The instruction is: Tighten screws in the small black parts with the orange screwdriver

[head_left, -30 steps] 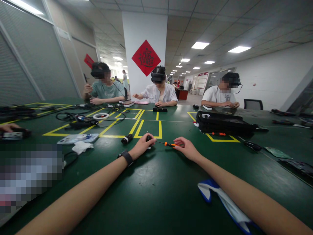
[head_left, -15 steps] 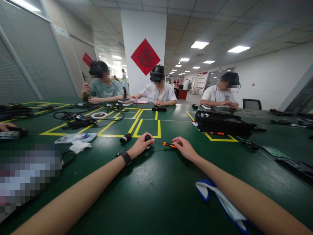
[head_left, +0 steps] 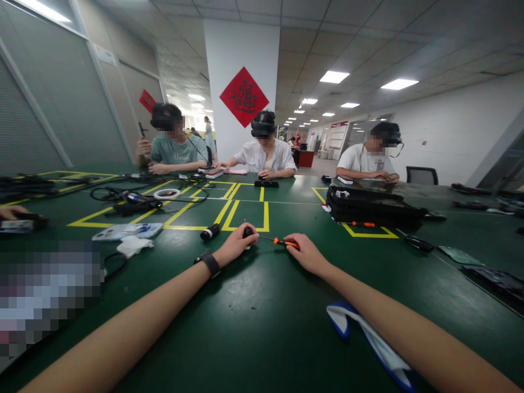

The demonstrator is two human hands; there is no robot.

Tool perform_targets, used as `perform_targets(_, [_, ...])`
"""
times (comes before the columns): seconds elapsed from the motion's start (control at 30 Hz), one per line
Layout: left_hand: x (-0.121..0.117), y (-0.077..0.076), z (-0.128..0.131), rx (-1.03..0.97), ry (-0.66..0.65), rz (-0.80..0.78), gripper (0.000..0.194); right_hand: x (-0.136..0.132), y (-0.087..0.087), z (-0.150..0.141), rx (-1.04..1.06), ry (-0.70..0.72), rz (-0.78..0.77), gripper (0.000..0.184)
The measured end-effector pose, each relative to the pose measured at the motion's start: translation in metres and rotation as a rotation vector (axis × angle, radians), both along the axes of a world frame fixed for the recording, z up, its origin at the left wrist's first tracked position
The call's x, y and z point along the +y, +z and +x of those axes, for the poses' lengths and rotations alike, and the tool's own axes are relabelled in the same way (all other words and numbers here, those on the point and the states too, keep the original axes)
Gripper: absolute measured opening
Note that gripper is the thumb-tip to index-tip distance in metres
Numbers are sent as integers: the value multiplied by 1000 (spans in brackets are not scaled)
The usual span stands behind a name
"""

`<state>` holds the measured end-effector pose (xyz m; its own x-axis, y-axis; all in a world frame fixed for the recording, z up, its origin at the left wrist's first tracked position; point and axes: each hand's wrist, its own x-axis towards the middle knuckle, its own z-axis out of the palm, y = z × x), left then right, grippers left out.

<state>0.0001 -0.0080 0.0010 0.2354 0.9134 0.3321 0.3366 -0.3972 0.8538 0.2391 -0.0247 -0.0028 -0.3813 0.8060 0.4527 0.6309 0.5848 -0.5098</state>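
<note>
In the middle of the green table (head_left: 254, 295), my left hand (head_left: 236, 244) is closed round a small dark object (head_left: 247, 233), mostly hidden by the fingers. Its kind cannot be made out. My right hand (head_left: 305, 253) grips the orange-and-black handle of a screwdriver (head_left: 280, 241). The thin shaft points left to the fingers of my left hand; whether its tip touches the dark object is hidden. A short black cylinder (head_left: 210, 232) with a pale band lies just left of my left hand.
Black trays (head_left: 368, 206) sit at right, an orange tool (head_left: 363, 224) before them. A blue-edged white cloth (head_left: 379, 335) lies under my right forearm. At left are a tissue (head_left: 134, 246), a phone case (head_left: 123, 231) and tangled cables (head_left: 192, 191). Several people sit opposite; another person's hand (head_left: 12, 213) shows far left.
My right hand's fingers have moved from the end of the screwdriver handle to wrap further over it. My left hand has stayed almost still.
</note>
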Motion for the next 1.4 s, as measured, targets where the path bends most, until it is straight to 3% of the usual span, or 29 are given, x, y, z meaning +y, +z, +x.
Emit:
perform_targets(0.17, [-3, 2, 1, 34, -27, 35, 29, -10, 6, -2, -39, 57, 60, 25])
perform_targets(0.7, [1, 0, 1, 22, -15, 10, 31, -28, 14, -11, -173, -42, 112, 21])
perform_targets(1.2, [4, -4, -1, -31, -43, -23, 31, -28, 17, -10, -190, -47, 128, 20])
perform_targets(1.4, [2, -2, -1, -17, -65, -19, 30, -20, 11, -7, -146, 12, 71, 20])
